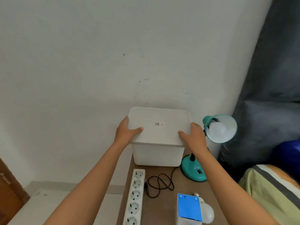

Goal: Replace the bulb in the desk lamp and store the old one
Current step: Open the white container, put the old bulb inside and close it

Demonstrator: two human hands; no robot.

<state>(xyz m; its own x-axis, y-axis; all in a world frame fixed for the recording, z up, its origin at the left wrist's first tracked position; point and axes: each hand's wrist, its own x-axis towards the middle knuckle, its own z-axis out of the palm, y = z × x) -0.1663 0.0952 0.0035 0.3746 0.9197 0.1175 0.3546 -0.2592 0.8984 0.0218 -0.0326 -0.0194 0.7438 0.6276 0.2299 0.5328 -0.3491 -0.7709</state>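
A white storage box [158,155] stands at the back of the small table, covered by its white lid [159,117]. My left hand [127,132] grips the lid's left edge with the thumb on top. My right hand [193,135] grips the lid's right edge the same way. A teal desk lamp [194,171] stands to the right of the box, its shade [227,122] facing me with a white bulb [217,129] screwed in. A loose white bulb [206,211] lies near the front, next to a blue bulb carton [189,207].
A white power strip [134,197] runs along the brown table's [162,207] left side. The lamp's black cord [159,184] lies coiled and unplugged in the middle. A dark curtain [267,78] hangs at right above striped bedding [274,189]. The wall stands directly behind the box.
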